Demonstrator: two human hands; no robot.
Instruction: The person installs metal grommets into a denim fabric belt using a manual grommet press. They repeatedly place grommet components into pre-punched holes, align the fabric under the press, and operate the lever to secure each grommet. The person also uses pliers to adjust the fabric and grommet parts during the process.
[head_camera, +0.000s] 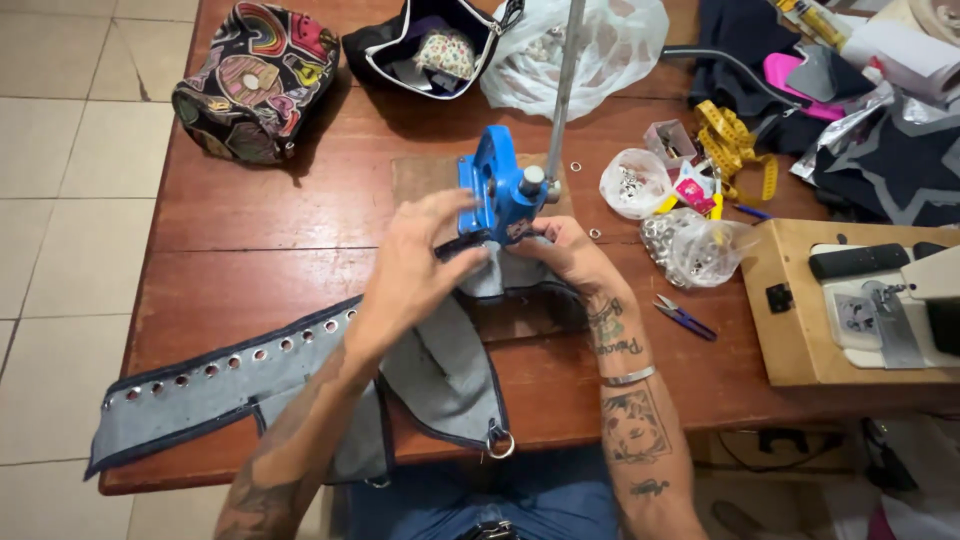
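A blue cast-metal hand press (497, 190) with a long grey steel lever stands on a small wooden board near the middle of the brown wooden table (300, 210), and everything else is placed from it. A grey denim strip edged in dark blue binding (250, 375), with a row of metal eyelets along one arm, runs from under the press base down and to the left, hanging over the near table edge; a metal ring dangles from its lower end.

The left hand (415, 270) lies just left of the press base, fingers spread and lightly curled, pressing the denim flat with the fingertips at the press. The right hand (565, 250) sits just right of the base, fingers bent and pinching the fabric edge against the press foot.

Right of the press lie clear plastic bags of silver eyelets (690, 245), a small open bag of fittings, a yellow measuring tape (735, 145) and small purple-handled snips (685, 318). Farther right stands a sewing machine on a pale wooden base (800, 330). Behind and left of the press sits a colourful patterned fabric bag (255, 80).
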